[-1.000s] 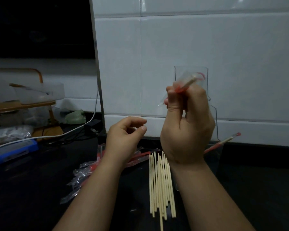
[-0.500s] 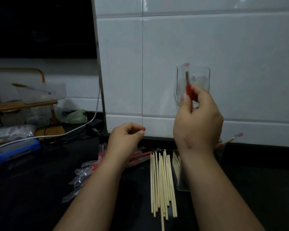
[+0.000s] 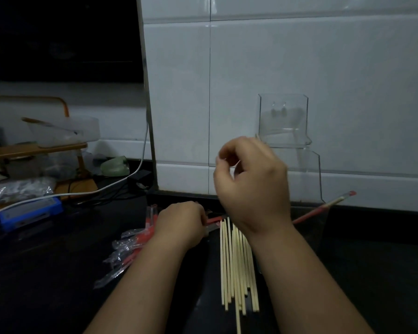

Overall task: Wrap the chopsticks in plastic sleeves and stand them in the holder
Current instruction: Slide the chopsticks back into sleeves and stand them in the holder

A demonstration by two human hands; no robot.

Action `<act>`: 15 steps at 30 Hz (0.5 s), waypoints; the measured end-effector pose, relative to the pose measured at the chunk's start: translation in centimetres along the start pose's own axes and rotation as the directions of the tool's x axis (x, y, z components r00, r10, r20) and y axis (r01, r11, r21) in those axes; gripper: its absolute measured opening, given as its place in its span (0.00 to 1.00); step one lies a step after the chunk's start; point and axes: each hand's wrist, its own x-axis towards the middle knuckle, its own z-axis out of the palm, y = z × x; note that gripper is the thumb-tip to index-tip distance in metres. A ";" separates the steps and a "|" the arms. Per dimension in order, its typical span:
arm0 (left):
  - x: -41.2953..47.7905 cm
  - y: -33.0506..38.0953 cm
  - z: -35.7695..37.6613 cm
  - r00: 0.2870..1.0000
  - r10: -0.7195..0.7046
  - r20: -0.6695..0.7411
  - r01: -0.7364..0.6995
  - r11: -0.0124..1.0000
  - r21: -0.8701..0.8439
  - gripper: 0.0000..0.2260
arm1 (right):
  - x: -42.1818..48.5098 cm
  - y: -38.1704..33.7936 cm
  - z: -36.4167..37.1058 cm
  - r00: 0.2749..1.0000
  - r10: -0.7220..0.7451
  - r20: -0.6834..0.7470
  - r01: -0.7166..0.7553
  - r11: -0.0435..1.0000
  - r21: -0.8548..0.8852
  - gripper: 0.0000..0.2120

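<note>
Both hands have dropped since half a second ago: the left hand has gone down from mid-air onto the plastic sleeves; the right hand has come down and leftward from the top of the holder, and the red-tipped piece it held up there no longer shows; the hands sit near each other but apart. Left fingers curl over a red-and-clear sleeve, hidden behind the back of the hand, so a grip cannot be confirmed; right fingers curl loosely with thumb and forefinger close, blurred, a pale tip showing at their upper edge, and whether it holds anything I cannot tell. Stepped and made of clear, glossy plastic, the holder stands against the white tiled wall, partly hidden by the right hand; one wrapped chopstick leans rightward in its lower part, red end up. Bare chopsticks, thin and pale, lie side by side on the black countertop under the right wrist; the crinkled sleeves lie just left of them. Far left: a blue box, a white cable, a wooden rack.
</note>
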 end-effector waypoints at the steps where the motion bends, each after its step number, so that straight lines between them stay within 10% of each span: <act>1: 0.2 -0.1 0.2 1.000 -0.009 0.025 0.008 1.000 0.027 0.05 | -0.2 -0.2 0.3 0.999 -0.002 0.053 0.003 1.000 -0.020 0.02; 8: 0.1 -0.4 0.3 0.995 -0.063 0.081 0.063 0.998 0.007 0.07 | -0.6 -1.8 0.9 0.893 0.164 0.419 -0.131 0.986 -0.106 0.05; 15: 0.6 -0.5 -0.9 0.990 -0.133 -0.040 0.122 0.973 -0.195 0.07 | -1.4 -1.6 1.9 0.285 0.583 0.761 -0.236 0.812 -0.534 0.13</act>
